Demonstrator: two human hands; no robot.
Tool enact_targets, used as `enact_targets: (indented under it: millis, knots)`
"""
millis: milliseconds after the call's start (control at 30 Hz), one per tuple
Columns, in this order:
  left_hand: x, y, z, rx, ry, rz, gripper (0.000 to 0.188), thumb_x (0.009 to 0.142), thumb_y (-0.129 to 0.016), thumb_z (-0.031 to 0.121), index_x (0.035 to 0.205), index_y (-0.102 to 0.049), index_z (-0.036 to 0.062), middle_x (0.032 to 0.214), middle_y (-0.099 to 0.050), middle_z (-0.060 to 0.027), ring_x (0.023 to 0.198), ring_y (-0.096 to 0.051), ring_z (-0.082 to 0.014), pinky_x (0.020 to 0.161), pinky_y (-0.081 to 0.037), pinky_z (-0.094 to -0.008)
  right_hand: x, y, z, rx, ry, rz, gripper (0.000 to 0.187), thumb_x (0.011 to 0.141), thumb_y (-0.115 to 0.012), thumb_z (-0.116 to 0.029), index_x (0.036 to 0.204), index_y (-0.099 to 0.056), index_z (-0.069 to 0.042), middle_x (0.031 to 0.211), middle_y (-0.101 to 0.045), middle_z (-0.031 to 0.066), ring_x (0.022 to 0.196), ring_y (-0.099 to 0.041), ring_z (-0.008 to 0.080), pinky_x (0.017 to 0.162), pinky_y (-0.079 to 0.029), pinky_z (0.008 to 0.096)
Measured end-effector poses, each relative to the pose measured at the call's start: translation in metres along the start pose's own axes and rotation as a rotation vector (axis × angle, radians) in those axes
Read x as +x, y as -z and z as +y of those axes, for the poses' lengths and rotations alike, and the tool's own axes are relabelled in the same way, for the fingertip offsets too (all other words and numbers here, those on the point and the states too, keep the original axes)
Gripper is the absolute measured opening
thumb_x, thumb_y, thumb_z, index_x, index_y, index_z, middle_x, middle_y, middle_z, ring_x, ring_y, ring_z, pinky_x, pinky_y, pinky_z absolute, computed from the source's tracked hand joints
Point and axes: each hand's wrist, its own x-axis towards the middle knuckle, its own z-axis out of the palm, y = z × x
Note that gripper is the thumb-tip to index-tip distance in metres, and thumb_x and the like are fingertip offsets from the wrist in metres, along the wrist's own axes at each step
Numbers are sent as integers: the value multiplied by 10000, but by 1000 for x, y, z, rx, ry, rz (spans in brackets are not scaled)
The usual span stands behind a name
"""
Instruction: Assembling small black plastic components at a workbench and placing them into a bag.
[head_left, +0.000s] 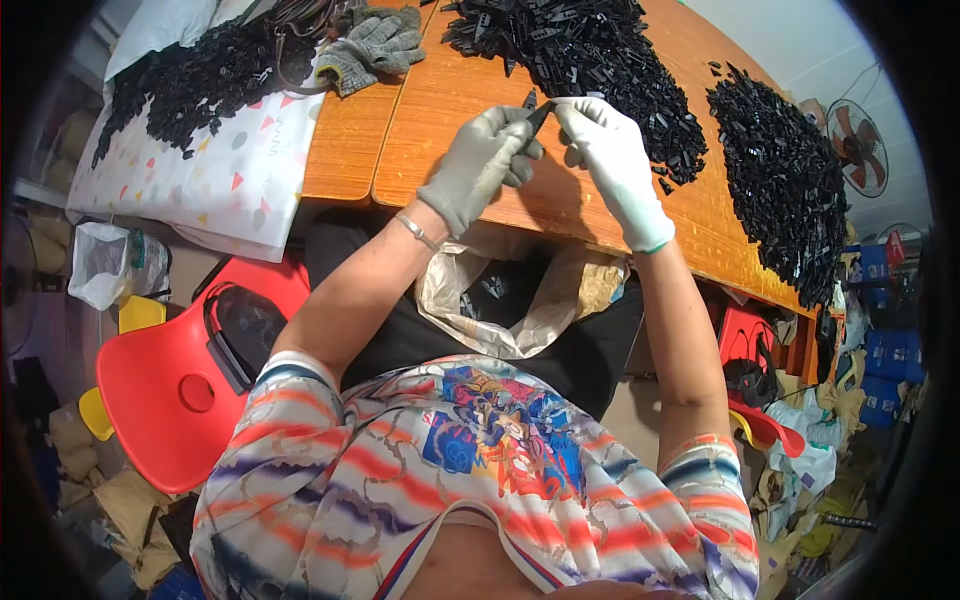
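Note:
My left hand (480,165), in a grey glove, is closed around a small dark plastic part (541,115) above the table's near edge. My right hand (608,155), in a white glove, pinches at the far end of the same part with thumb and forefinger. The part's exact kind is too small to make out. Just beyond my hands lies a large heap of black plastic parts (600,75) on the wooden table (430,110). Below them, an open pale sack (520,335) sits between my legs with some dark pieces inside.
More black parts form a heap (780,170) at the right and another (210,95) on a patterned white sheet (240,190) at the left. Grey knitted gloves (375,45) lie at the far left. A red chair (160,390) stands left; a fan (857,148) is at far right.

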Motion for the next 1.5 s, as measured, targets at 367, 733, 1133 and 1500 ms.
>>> enact_targets:
  millis: [367, 733, 1133, 1500]
  knots:
    - [-25, -11, -23, -308, 84, -101, 272, 1014, -464, 198, 1222, -500, 26, 816, -585, -28, 496, -346, 2, 448, -274, -122, -31, -12, 38, 481, -60, -224, 196, 903, -630, -231, 868, -651, -40, 746, -642, 36, 673, -561, 94, 598, -420, 227]
    - [-83, 7, -19, 1076, -271, -187, 430, 876, -587, 163, 1298, -532, 100, 1035, -665, -146, 934, -652, -313, 821, -509, -388, -6, 24, 68, -305, -93, -84, 107, 874, -602, -164, 856, -701, -131, 758, -639, 84, 718, -641, 191, 631, -490, 311]
    - [73, 16, -2, 1391, -311, 96, 294, 897, -580, 307, 1082, -635, 84, 968, -678, -152, 887, -649, -343, 776, -509, -451, 58, 17, 80, -1218, 479, 40, 214, 818, -609, -99, 1010, -696, -133, 921, -636, 129, 858, -640, 327, 753, -514, 407]
    - [104, 3, -16, 1458, -275, 179, 255, 864, -616, 282, 972, -668, 56, 924, -688, -176, 861, -667, -337, 769, -515, -448, 33, 25, 66, -518, 225, 64, 155, 855, -619, -150, 960, -703, -72, 954, -677, 118, 853, -661, 247, 792, -515, 337]
